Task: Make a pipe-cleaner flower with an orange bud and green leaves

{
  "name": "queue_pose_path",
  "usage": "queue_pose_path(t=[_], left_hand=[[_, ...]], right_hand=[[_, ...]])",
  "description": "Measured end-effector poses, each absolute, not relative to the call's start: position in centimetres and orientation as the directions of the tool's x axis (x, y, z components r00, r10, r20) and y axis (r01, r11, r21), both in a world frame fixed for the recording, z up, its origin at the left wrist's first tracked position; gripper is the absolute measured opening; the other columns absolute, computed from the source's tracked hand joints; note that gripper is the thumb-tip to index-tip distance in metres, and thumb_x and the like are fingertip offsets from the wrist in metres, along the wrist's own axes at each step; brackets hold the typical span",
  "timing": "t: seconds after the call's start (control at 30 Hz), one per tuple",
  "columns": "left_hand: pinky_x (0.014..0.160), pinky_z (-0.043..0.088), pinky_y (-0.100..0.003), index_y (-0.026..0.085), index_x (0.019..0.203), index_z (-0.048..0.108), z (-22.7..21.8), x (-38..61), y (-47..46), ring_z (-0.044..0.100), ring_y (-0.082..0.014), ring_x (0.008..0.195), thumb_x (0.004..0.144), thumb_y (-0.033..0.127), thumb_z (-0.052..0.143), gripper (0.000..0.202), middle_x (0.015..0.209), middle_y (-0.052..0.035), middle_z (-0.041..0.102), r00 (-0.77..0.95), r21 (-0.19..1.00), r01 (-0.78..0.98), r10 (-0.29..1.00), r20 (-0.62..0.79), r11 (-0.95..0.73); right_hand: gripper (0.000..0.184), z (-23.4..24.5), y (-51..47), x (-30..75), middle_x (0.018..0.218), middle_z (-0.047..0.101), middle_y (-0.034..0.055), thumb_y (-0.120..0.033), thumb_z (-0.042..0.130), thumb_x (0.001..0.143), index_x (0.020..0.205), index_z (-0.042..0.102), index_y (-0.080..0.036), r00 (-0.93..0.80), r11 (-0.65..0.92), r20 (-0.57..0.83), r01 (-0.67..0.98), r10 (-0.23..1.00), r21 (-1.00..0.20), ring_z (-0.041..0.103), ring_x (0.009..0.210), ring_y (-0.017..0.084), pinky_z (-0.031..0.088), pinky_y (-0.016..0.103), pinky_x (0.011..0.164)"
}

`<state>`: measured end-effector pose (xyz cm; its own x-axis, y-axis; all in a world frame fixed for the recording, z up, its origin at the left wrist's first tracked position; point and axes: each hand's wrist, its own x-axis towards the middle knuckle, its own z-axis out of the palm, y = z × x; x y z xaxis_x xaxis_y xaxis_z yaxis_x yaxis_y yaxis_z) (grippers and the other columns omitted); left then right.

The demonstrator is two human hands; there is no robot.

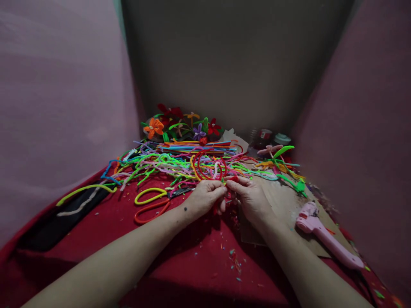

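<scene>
My left hand (205, 197) and my right hand (250, 196) meet at the middle of a red cloth (192, 256). Both pinch a red pipe cleaner (208, 164) that curls up into loops just beyond my fingertips. The pinched end sits between thumbs and forefingers, partly hidden. Right behind the loops lies a tangled pile of coloured pipe cleaners (167, 164).
Yellow-and-orange-handled scissors (150, 203) lie left of my left hand. A pink glue gun (321, 235) rests on cardboard (285, 205) at the right. Finished pipe-cleaner flowers (180, 124) stand at the back, small jars (272, 137) at back right. A black strip (64, 218) lies at far left.
</scene>
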<state>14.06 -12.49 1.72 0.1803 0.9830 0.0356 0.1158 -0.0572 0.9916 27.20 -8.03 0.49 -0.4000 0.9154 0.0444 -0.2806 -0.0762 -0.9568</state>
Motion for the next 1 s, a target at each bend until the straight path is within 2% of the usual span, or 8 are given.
queue_pose_path(t=[0.07, 0.17, 0.23, 0.4, 0.53, 0.7, 0.9, 1.0], left_hand=[[0.036, 0.036, -0.017, 0.014, 0.06, 0.053, 1.5, 14.4, -12.5, 0.046, -0.0072, 0.033, 0.079, 0.028, 0.045, 0.025, 0.043, 0.0009, 0.057, 0.138, 0.997, 0.072, 0.99, 0.024, -0.034], [0.034, 0.035, -0.017, 0.014, 0.061, 0.054, 1.2, 14.8, -12.6, 0.043, -0.0073, 0.029, 0.076, 0.023, 0.045, 0.02, 0.038, 0.0025, 0.054, 0.087, 0.998, -0.058, 0.996, -0.014, 0.019], [0.033, 0.035, -0.017, 0.013, 0.062, 0.056, 1.1, 14.9, -12.5, 0.043, -0.0073, 0.029, 0.075, 0.022, 0.046, 0.019, 0.038, 0.0023, 0.053, 0.09, 0.993, -0.114, 0.996, -0.03, 0.04], [0.033, 0.032, -0.016, 0.012, 0.061, 0.056, 1.1, 14.6, -12.3, 0.043, -0.0068, 0.028, 0.076, 0.021, 0.047, 0.02, 0.037, 0.0009, 0.054, 0.142, 0.987, -0.148, 0.989, -0.047, 0.068], [0.034, 0.032, -0.015, 0.012, 0.062, 0.056, 1.0, 14.4, -12.2, 0.044, -0.0067, 0.029, 0.077, 0.023, 0.047, 0.021, 0.037, 0.0007, 0.054, 0.151, 0.981, -0.172, 0.986, -0.067, 0.093], [0.035, 0.032, -0.016, 0.011, 0.065, 0.057, 0.9, 13.9, -12.2, 0.045, -0.0072, 0.03, 0.078, 0.026, 0.048, 0.022, 0.04, -0.0004, 0.055, 0.162, 0.978, -0.167, 0.982, -0.1, 0.127], [0.035, 0.031, -0.016, 0.011, 0.065, 0.055, 1.2, 13.7, -12.2, 0.045, -0.0062, 0.03, 0.079, 0.03, 0.05, 0.024, 0.041, 0.0002, 0.056, 0.19, 0.988, -0.088, 0.976, -0.109, 0.128], [0.034, 0.031, -0.015, 0.013, 0.066, 0.054, 1.6, 13.6, -12.3, 0.046, -0.0055, 0.031, 0.077, 0.034, 0.054, 0.024, 0.044, 0.0015, 0.056, 0.188, 0.987, -0.052, 0.972, -0.14, 0.152]], right_hand=[[0.018, 0.4, -8.2, 27.2, 0.056, 0.054, -0.0013, -0.032, 0.068, 0.065, 0.065, 0.063, -0.015, -0.342, 0.052, 0.119, -0.199, 0.932, -0.979, 0.045, 0.051, 0.01, 0.034, 0.023, 0.048], [0.018, 0.3, -8.4, 27.2, 0.062, 0.055, -0.0003, -0.029, 0.063, 0.07, 0.059, 0.062, -0.016, -0.21, 0.353, 0.345, 0.002, 0.915, -0.936, 0.047, 0.06, 0.012, 0.037, 0.024, 0.058], [0.021, 0.1, -8.5, 27.2, 0.061, 0.054, -0.0005, -0.03, 0.06, 0.073, 0.057, 0.061, -0.017, -0.171, 0.416, 0.4, 0.071, 0.9, -0.906, 0.047, 0.061, 0.012, 0.036, 0.024, 0.058], [0.027, -0.1, -8.4, 27.1, 0.054, 0.053, -0.0015, -0.041, 0.055, 0.077, 0.065, 0.059, -0.017, -0.257, 0.157, 0.183, -0.12, 0.949, -0.98, 0.043, 0.046, 0.01, 0.032, 0.023, 0.045], [0.027, -0.2, -8.1, 27.0, 0.051, 0.054, -0.0023, -0.042, 0.057, 0.075, 0.065, 0.058, -0.016, -0.333, 0.085, 0.154, -0.212, 0.93, -0.974, 0.044, 0.043, 0.009, 0.031, 0.021, 0.042], [0.041, -0.2, -7.6, 27.1, 0.046, 0.052, -0.0015, -0.052, 0.051, 0.077, 0.061, 0.058, -0.015, -0.37, -0.027, 0.082, -0.281, 0.925, -0.959, 0.041, 0.038, 0.008, 0.032, 0.021, 0.038], [0.026, -0.2, -7.5, 27.1, 0.048, 0.05, -0.0044, -0.04, 0.067, 0.067, 0.068, 0.063, -0.015, -0.338, 0.025, 0.112, -0.252, 0.935, -0.968, 0.039, 0.04, 0.006, 0.029, 0.019, 0.038], [0.021, -0.1, -7.6, 27.0, 0.051, 0.05, -0.0046, -0.036, 0.067, 0.066, 0.069, 0.063, -0.015, -0.26, 0.038, 0.116, -0.286, 0.959, -0.957, 0.038, 0.042, 0.006, 0.029, 0.02, 0.04]])
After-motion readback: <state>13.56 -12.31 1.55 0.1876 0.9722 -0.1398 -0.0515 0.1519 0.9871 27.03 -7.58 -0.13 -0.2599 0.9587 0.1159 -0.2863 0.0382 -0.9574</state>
